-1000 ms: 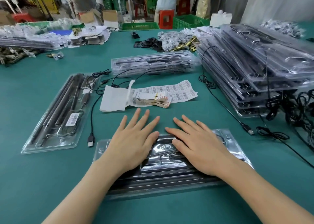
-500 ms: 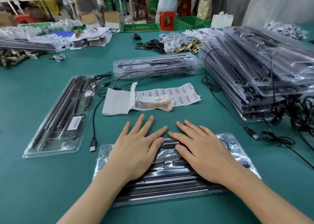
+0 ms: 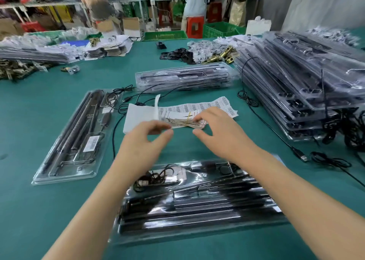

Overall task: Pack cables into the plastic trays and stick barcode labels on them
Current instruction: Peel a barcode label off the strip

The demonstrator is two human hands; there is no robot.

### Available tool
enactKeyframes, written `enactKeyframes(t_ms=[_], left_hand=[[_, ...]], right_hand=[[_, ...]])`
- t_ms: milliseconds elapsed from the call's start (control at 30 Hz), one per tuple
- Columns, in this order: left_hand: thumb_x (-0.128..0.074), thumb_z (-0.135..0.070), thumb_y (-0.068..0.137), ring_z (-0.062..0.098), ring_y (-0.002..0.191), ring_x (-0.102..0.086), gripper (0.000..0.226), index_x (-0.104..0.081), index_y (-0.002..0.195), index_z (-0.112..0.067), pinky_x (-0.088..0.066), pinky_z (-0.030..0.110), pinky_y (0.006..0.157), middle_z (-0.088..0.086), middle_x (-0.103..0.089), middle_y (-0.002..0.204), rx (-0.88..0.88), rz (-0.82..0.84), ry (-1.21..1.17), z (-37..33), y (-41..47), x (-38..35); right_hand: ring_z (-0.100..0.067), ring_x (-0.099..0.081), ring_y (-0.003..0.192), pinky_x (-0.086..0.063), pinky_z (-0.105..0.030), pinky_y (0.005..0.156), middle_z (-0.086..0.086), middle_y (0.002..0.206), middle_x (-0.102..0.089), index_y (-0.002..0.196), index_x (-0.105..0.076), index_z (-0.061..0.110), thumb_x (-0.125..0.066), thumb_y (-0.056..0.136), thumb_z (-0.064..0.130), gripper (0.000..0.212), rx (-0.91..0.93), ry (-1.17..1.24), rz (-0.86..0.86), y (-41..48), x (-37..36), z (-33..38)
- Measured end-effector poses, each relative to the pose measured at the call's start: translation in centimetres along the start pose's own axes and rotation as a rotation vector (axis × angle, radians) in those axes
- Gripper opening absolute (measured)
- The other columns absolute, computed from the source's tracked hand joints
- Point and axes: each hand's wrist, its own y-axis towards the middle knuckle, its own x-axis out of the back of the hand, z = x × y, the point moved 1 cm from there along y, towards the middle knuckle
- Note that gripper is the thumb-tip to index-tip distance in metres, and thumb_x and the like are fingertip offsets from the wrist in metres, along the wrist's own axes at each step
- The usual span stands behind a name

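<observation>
Left hand [image 3: 144,141] curls at the edge of the barcode labels [image 3: 197,109], grip unclear; right hand [image 3: 217,133] lays loose fingers on them. Under the forearms, the near tray [image 3: 177,236] holds a coiled cable [image 3: 152,178]; a strip of green surface [image 3: 183,151] separates tray and labels.

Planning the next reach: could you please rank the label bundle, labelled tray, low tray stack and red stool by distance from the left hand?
1. Banded paper label bundle, just ahead.
2. Clear plastic labelled tray, left.
3. Low clear tray stack, farther ahead.
4. Red plastic stool, background.

near tray [image 3: 197,234] blurred, label stack [image 3: 182,120] part-hidden
</observation>
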Motion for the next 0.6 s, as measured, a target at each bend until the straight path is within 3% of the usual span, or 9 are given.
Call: enactKeyframes(t_ms=[67, 133, 233, 333, 400, 467, 533, 600], left_hand=[[-0.069, -0.043, 0.089, 0.004, 0.094, -0.062, 0.026, -0.067, 0.112, -0.031, -0.05, 0.024, 0.082, -0.012, -0.066, 0.107, -0.01, -0.135, 0.134, 0.2, 2.1, 1.3], [-0.072, -0.047, 0.087, 0.02, 0.104, -0.059, 0.048, -0.059, 0.126, -0.022, -0.047, 0.036, 0.089, 0.0, -0.06, 0.117, 0.035, -0.216, 0.279, 0.5, 4.2, 1.4], [-0.073, -0.057, 0.084, 0.029, 0.12, -0.052, 0.071, -0.051, 0.137, -0.015, -0.046, 0.043, 0.096, 0.007, -0.057, 0.126, 0.12, -0.166, 0.46, 1.0, 5.9, -0.2], [-0.065, -0.046, 0.091, 0.028, 0.106, -0.063, 0.042, -0.065, 0.124, -0.022, -0.051, 0.039, 0.085, 0.001, -0.07, 0.112, 0.079, -0.19, 0.553, 2.0, 6.5, -0.7], [-0.06, -0.032, 0.09, 0.025, 0.089, -0.066, 0.024, -0.072, 0.111, -0.028, -0.046, 0.032, 0.073, -0.008, -0.073, 0.093, 0.082, -0.26, 0.477, 2.9, 6.4, 0.0], [-0.061, -0.025, 0.09, 0.022, 0.086, -0.067, 0.024, -0.075, 0.11, -0.027, -0.048, 0.031, 0.075, -0.012, -0.071, 0.085, 0.144, -0.293, 0.254, 4.0, 6.5, 1.0], [-0.065, -0.022, 0.092, 0.02, 0.094, -0.07, 0.023, -0.075, 0.113, -0.022, -0.057, 0.038, 0.085, -0.009, -0.073, 0.093, 0.207, -0.314, -0.059, 5.1, 6.6, 2.2], [-0.065, -0.018, 0.093, 0.019, 0.096, -0.07, 0.024, -0.073, 0.116, -0.02, -0.06, 0.043, 0.087, -0.005, -0.075, 0.1, 0.211, -0.354, -0.194, 6.2, 6.2, 3.2]], right_hand=[[-0.016, -0.048, 0.125, -0.038, -0.039, 0.109, 0.004, 0.129, -0.054, 0.128, -0.062, 0.024, -0.063, 0.098, 0.033, 0.031, 0.02, -0.07, -0.017, 1.1, -0.4, 0.1], [-0.019, -0.048, 0.124, -0.039, -0.042, 0.107, 0.002, 0.129, -0.053, 0.129, -0.061, 0.024, -0.064, 0.097, 0.033, 0.033, 0.019, -0.166, -0.039, 2.2, -0.8, 0.1], [-0.025, -0.046, 0.128, -0.039, -0.044, 0.107, -0.002, 0.134, -0.052, 0.139, -0.051, 0.024, -0.067, 0.095, 0.04, 0.049, -0.004, -0.307, -0.017, 3.9, -1.8, 0.0], [-0.026, -0.047, 0.129, -0.039, -0.043, 0.105, -0.002, 0.137, -0.055, 0.144, -0.046, 0.026, -0.067, 0.095, 0.041, 0.056, 0.018, -0.352, 0.033, 5.3, -2.5, -0.2], [-0.027, -0.051, 0.122, -0.04, -0.042, 0.1, -0.002, 0.131, -0.059, 0.138, -0.051, 0.027, -0.066, 0.097, 0.034, 0.045, 0.043, -0.377, 0.035, 6.0, -2.7, -0.6], [-0.028, -0.054, 0.114, -0.042, -0.041, 0.094, -0.003, 0.122, -0.06, 0.131, -0.056, 0.027, -0.064, 0.098, 0.025, 0.034, 0.039, -0.385, 0.032, 6.4, -2.7, -1.1], [-0.03, -0.054, 0.109, -0.046, -0.043, 0.091, -0.006, 0.116, -0.059, 0.128, -0.057, 0.026, -0.06, 0.099, 0.02, 0.03, 0.026, -0.339, 0.027, 6.7, -2.6, -1.5], [-0.03, -0.053, 0.109, -0.046, -0.041, 0.087, -0.007, 0.113, -0.058, 0.128, -0.058, 0.023, -0.061, 0.1, 0.022, 0.028, 0.003, -0.281, 0.004, 7.0, -2.6, -1.8]])
